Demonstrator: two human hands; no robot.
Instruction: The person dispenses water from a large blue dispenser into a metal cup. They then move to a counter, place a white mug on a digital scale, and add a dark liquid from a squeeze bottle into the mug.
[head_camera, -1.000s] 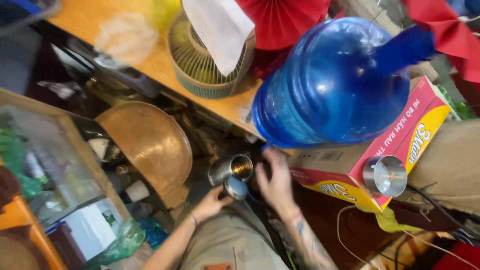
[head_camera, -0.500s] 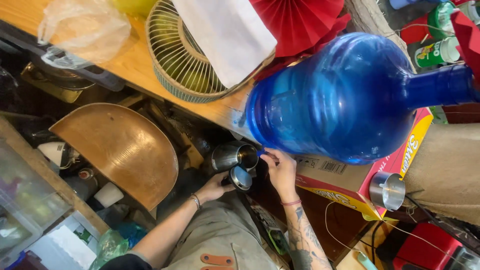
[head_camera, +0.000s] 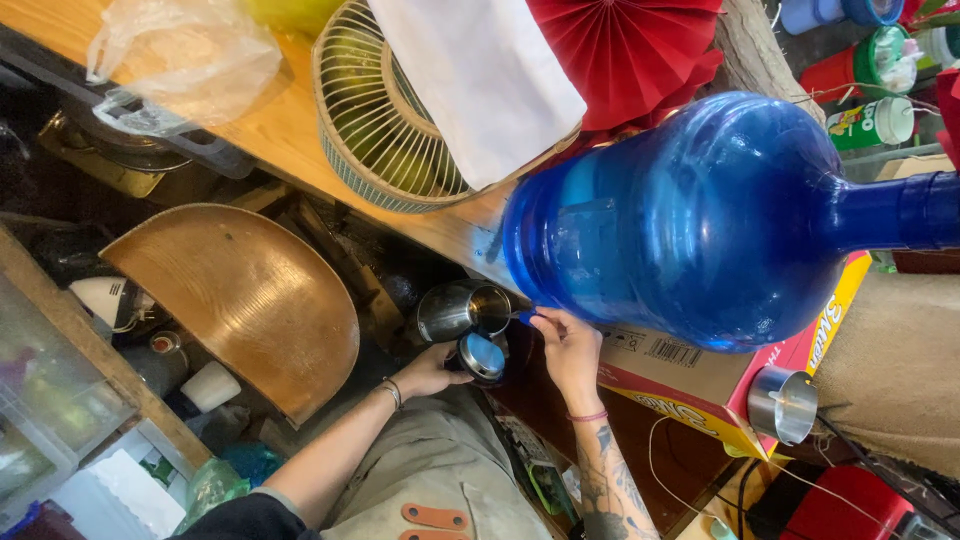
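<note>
A big blue water jug (head_camera: 700, 220) lies on a red and yellow cardboard box (head_camera: 700, 385). My right hand (head_camera: 565, 350) reaches to the jug's base, and its fingertips pinch the small blue tap (head_camera: 526, 318). My left hand (head_camera: 428, 372) grips a small steel cup (head_camera: 482, 356) from below. A larger steel mug (head_camera: 462, 310) sits right above that cup, its mouth next to the tap. I cannot tell whether my left hand holds the mug too.
On the wooden counter (head_camera: 270, 130) sit a wire basket (head_camera: 370, 140) of green fruit, a white cloth (head_camera: 480, 80), a red paper fan (head_camera: 620, 50) and a plastic bag (head_camera: 180, 60). A curved wooden seat (head_camera: 250, 290) is on the left. Another steel cup (head_camera: 782, 404) rests by the box.
The view has shifted and come closer. My right hand has moved from beside the cups onto the jug's tap. My left hand keeps the cup below it.
</note>
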